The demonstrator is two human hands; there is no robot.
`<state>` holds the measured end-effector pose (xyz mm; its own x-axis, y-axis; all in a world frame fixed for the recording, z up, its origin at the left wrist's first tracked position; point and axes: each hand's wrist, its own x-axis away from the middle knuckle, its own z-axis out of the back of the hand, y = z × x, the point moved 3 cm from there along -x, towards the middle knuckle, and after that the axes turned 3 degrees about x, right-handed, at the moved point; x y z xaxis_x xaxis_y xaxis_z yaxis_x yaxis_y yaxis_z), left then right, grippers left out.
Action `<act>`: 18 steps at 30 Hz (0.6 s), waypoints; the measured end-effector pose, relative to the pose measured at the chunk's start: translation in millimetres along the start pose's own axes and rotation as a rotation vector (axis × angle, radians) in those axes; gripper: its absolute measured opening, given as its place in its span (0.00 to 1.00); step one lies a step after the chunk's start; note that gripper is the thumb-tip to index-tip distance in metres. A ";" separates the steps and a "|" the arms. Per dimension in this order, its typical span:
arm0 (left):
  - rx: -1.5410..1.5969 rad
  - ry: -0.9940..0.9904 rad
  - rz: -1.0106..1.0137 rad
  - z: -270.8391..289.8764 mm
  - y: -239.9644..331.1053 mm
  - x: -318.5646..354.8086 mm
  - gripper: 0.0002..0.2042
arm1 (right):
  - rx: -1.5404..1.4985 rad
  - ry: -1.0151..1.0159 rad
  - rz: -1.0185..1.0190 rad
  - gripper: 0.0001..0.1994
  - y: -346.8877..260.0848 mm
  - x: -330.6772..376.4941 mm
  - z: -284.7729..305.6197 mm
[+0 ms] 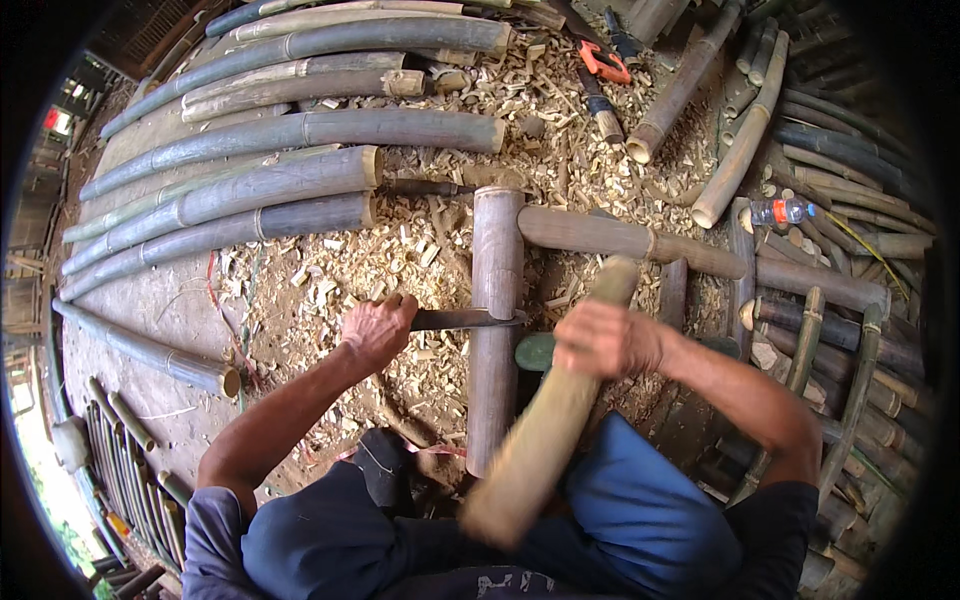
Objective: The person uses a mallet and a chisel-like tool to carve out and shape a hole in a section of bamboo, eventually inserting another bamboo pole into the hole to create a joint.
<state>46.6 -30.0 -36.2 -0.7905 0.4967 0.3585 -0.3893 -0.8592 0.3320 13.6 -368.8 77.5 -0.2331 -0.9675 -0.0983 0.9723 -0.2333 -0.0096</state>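
Note:
My left hand (pixel 376 331) is closed round the handle of a large knife. Its dark blade (pixel 450 319) reaches right, its far end against a thick grey bamboo piece (pixel 495 255) that lies lengthwise in front of me. Wrapped round a pale, thick wooden club (pixel 535 445), my right hand (pixel 607 342) holds it slantwise just right of that bamboo. The club's near end, blurred by motion, hangs over my lap. Beyond my right hand, a bamboo crosspiece (pixel 620 240) runs right from the upright-lying piece. A dark green rounded thing (pixel 535 351) is partly hidden behind the club.
Several long bamboo poles (pixel 280 210) lie at the left. Wood chips (pixel 420 255) cover the ground ahead. An orange-handled saw (pixel 603 62) rests at the far right of centre. Stacked bamboo (pixel 870 350), a bamboo frame (pixel 795 370) and a plastic bottle (pixel 782 212) are at the right.

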 end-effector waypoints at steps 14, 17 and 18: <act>0.697 0.097 -0.268 58.8 -42.4 -72.0 0.23 | -0.606 0.059 -0.982 0.39 -15.7 18.1 45.6; 0.301 0.066 -0.340 74.8 -27.7 -67.5 0.26 | -0.693 0.251 -1.248 0.38 -7.5 27.9 49.5; 0.271 0.038 -0.342 73.2 -29.9 -68.5 0.26 | -0.780 0.346 -1.279 0.39 -4.2 32.1 46.0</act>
<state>147.0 -29.4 -6.8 -0.6562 0.7379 0.1577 -0.4974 -0.5802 0.6450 1.3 -403.4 120.1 -0.9839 -0.0711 0.1637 -0.0788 -0.6496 -0.7561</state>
